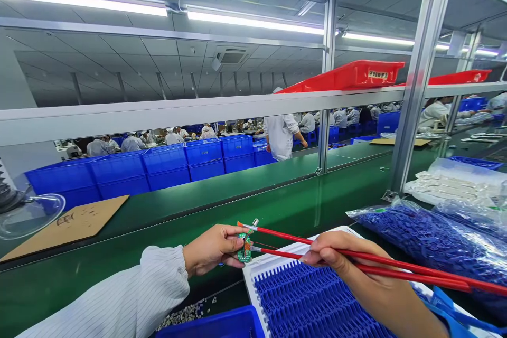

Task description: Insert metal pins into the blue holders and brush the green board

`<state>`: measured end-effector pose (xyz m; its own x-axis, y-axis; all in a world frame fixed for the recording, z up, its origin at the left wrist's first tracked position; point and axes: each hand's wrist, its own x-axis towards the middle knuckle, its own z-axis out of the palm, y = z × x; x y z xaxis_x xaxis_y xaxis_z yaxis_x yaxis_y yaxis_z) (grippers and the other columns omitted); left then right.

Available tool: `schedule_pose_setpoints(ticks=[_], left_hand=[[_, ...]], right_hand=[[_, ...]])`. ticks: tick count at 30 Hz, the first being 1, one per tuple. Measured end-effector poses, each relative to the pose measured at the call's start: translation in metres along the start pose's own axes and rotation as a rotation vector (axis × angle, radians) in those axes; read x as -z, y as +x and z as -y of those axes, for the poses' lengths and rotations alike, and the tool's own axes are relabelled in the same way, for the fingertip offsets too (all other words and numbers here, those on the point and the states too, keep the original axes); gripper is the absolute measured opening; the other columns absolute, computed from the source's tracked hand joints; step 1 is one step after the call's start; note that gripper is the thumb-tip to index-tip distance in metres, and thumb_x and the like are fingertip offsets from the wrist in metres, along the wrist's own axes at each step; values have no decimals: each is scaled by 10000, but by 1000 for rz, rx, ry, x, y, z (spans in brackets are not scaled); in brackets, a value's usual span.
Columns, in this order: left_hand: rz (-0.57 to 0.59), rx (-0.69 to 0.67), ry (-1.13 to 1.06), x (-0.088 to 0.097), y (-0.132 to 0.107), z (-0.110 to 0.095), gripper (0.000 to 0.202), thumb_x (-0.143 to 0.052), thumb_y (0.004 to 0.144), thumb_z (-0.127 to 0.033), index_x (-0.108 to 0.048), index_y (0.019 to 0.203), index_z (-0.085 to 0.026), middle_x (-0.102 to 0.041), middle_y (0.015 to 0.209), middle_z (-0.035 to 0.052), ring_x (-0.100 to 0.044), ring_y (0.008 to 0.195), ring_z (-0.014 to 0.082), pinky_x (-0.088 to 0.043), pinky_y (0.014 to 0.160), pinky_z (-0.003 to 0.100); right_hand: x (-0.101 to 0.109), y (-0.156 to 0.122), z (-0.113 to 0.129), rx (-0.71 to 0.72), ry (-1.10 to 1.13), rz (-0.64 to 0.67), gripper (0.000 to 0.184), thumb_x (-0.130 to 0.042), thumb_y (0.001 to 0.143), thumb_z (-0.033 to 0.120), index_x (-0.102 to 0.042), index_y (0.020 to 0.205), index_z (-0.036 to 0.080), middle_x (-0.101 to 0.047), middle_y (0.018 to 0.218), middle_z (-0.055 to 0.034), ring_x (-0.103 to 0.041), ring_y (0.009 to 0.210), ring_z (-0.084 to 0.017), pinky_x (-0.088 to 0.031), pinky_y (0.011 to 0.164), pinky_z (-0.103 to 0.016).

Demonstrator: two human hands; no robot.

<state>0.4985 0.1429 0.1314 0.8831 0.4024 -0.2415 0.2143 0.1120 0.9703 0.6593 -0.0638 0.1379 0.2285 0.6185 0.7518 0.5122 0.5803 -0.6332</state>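
My left hand (216, 245) pinches a small green circuit board (245, 251) by its edge, above the bench. A small silvery cylindrical part shows at the board's upper end, and a thin red wire runs from it to the right. In my right hand (348, 259) are two thin red-handled brushes (396, 264), held together. The upper brush's orange tip lies just above the board, beside my left fingertips. The lower brush's tip reaches the board's right side; whether it touches cannot be made out. Below my hands is a white tray (257, 274) with rows of blue plastic parts (309, 296).
A blue bin (222, 325) and loose small parts (186, 314) lie at the front. Bags of blue parts (428, 237) lie right. Metal posts (420, 79) and a shelf with red trays (348, 75) cross ahead. Cardboard (79, 222) lies left. People work beyond stacked blue crates (204, 153).
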Motion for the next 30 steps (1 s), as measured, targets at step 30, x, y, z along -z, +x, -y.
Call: schedule_pose_setpoints(ticks=[30], left_hand=[[-25,25,31,4,1,-5,301,-619,803,-178,-583,1101,-145,-697,900,49,-659,786,164,-547,665,309]], right_hand=[[6,-5,-16,-90,216,-95,168,-608,951,408,-653,914,251,-645,782,-25,-644,706,-179,-574,663,-211]])
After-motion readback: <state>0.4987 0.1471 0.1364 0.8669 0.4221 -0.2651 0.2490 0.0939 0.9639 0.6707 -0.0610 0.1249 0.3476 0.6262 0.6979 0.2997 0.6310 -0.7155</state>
